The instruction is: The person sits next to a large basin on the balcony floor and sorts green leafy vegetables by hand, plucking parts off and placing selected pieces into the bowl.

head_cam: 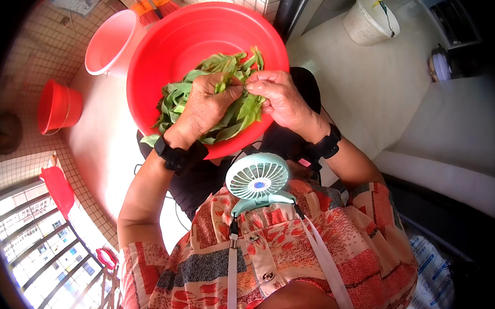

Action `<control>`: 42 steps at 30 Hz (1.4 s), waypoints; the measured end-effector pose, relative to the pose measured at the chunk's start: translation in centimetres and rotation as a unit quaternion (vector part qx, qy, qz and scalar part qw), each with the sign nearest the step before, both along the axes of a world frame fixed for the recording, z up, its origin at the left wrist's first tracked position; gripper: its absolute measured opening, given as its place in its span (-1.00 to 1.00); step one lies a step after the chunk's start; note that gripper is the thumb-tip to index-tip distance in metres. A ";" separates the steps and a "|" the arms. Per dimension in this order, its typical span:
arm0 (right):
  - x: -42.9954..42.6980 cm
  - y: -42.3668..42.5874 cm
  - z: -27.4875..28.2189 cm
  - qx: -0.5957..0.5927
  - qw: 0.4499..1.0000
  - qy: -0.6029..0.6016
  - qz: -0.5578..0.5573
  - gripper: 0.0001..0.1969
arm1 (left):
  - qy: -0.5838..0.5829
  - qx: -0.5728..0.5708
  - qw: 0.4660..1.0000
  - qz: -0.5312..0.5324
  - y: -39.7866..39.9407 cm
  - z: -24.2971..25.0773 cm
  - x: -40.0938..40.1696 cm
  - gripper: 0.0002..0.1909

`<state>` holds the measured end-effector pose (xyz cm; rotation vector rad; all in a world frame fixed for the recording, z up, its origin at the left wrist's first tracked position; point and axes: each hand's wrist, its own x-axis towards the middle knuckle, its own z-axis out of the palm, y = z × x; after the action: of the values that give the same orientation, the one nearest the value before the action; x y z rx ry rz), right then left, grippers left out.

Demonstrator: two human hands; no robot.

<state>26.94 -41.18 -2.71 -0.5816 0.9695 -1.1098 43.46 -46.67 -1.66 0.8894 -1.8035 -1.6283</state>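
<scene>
A wide red plastic basin [158, 54] rests at my lap, with a heap of leafy green vegetables [177, 93] in its near half. Over the heap, my left hand [207, 100] pinches a small green sprig [223, 83] between thumb and fingers. Close to its right, my right hand [280, 92] has thumb and forefinger pinched at a leafy green piece [251, 108] that hangs below the fingers. The two sets of fingertips nearly meet. Whether both hands hold the same stem cannot be told.
A pink bucket [111, 44] stands against the basin's left side, with a smaller red bucket [62, 106] farther left. Orange-red broom bristles [149, 10] show behind the basin. A white bucket [370, 20] stands at the upper right. A mint-green fan [258, 177] hangs at my chest.
</scene>
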 end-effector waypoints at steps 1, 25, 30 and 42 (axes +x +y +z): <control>0.3 -0.2 -0.3 -0.001 1.000 0.000 0.000 -0.90 | 0.042 0.109 0.992 0.044 0.0 -0.1 0.0 -0.94; 2.2 -2.3 -0.3 -0.286 0.932 0.217 0.045 -0.89 | 0.181 0.238 0.945 0.133 -0.3 0.6 1.9 -0.84; 0.6 -2.2 0.1 -0.092 0.987 0.056 0.117 -0.79 | 0.125 0.174 0.973 0.081 0.3 1.6 2.0 -0.64; 0.4 -2.9 -1.1 -0.007 0.993 -0.085 0.079 -0.90 | -0.063 -0.229 0.971 0.037 0.8 1.1 1.9 -0.72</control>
<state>27.35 -44.05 -3.78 -0.5561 0.7562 -1.0083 45.39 -45.89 -0.57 0.8445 -2.0863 -1.0586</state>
